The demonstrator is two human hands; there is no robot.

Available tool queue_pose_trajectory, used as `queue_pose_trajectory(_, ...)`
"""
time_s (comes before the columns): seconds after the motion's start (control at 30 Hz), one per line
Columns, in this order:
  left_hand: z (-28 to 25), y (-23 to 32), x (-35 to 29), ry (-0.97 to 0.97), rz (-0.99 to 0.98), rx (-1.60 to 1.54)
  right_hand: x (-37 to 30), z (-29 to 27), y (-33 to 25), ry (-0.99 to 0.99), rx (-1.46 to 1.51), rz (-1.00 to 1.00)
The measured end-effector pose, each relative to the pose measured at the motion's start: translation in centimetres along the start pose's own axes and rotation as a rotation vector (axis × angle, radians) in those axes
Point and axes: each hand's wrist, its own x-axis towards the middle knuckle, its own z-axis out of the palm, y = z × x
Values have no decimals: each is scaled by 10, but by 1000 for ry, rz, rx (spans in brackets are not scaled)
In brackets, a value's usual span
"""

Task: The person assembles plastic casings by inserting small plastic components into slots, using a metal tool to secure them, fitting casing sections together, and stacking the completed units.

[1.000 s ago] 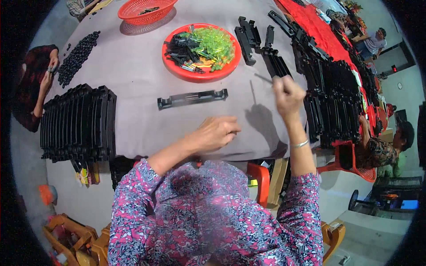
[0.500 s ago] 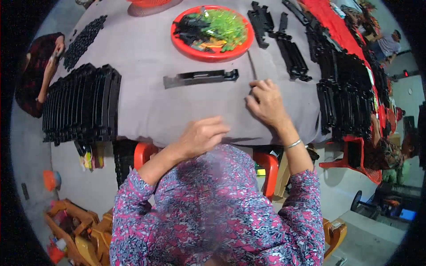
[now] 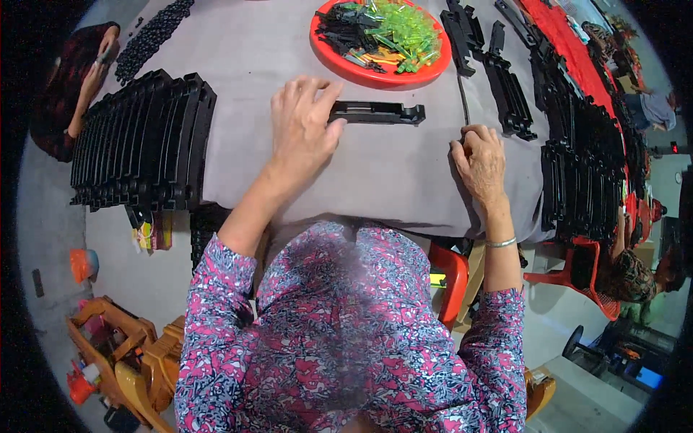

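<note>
A long black plastic part [image 3: 379, 112] lies crosswise on the grey cloth. My left hand [image 3: 307, 119] is closed around its left end, thumb on the near side and fingers on the far side, hiding that end. Further right, my right hand [image 3: 482, 162] rests on the cloth with curled fingers. From its fingertips a thin dark rod [image 3: 463, 99] points away from me; the end in the hand is hidden. Beyond the part stands a round red tray [image 3: 321, 49] with small black, clear green and orange pieces.
Upright black parts [image 3: 144, 144] stand in a row at the left, with small black pieces [image 3: 148, 43] behind. More black parts [image 3: 509, 94] lie at the right, beside a dense pile [image 3: 577, 166]. Another person's hands [image 3: 97, 68] work at the far left. A red chair [image 3: 451, 285] is below the table edge.
My left hand has reached forward from the table edge to the part's left end. My right hand and the rod have shifted slightly right. The view has shifted too.
</note>
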Motion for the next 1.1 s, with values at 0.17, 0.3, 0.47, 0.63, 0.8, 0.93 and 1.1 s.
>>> queue_pose_trajectory(0.17,4,-23,-6,-198,-89,-72,3,2,-3,82,92,68)
queue_pose_trajectory(0.3,-1,-29,-2,-243,-71,-231,12,-9,-26,149,311,59)
queue_pose_trajectory(0.47,-11,-19,-6,-314,-45,-436,24,-7,-56,177,444,-17)
queue_pose_trajectory(0.63,-11,-14,-16,-377,-31,-436,44,-8,-63,66,544,29)
queue_pose_trajectory(0.8,-11,0,-28,-340,-32,-367,91,10,-50,-14,584,212)
queue_pose_trajectory(0.93,-7,2,-31,-351,-12,-452,124,35,-22,11,425,74)
queue_pose_trajectory(1.1,-11,3,-29,-361,-23,-459,159,43,-16,-188,169,-353)
